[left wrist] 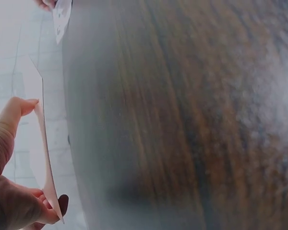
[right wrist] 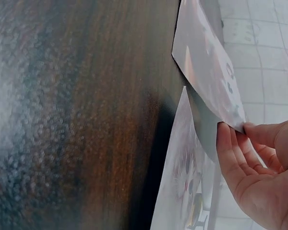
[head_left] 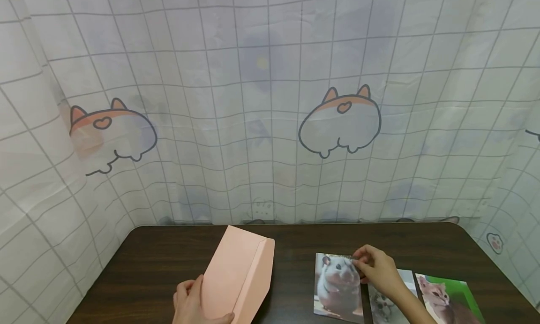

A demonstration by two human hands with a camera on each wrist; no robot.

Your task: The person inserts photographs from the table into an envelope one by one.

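Observation:
My left hand (head_left: 190, 301) grips the near end of a peach-pink envelope (head_left: 229, 277), which is tilted up above the table, its folded flap along the right side. Seen edge-on in the left wrist view, the envelope (left wrist: 41, 139) looks thin between thumb and fingers. With thumb and fingertips my right hand (head_left: 381, 272) pinches the upper right corner of a hamster photo card (head_left: 337, 286). In the right wrist view that card (right wrist: 206, 62) slants, the pinched corner raised off the tabletop. My right wrist partly covers a second animal photo card (head_left: 381, 307) beside it.
A third card with a cat on green (head_left: 438, 298) lies at the far right of the row. Everything is on a dark wood table (head_left: 168, 249). Behind it hangs a white grid-patterned curtain (head_left: 253, 164) with corgi drawings.

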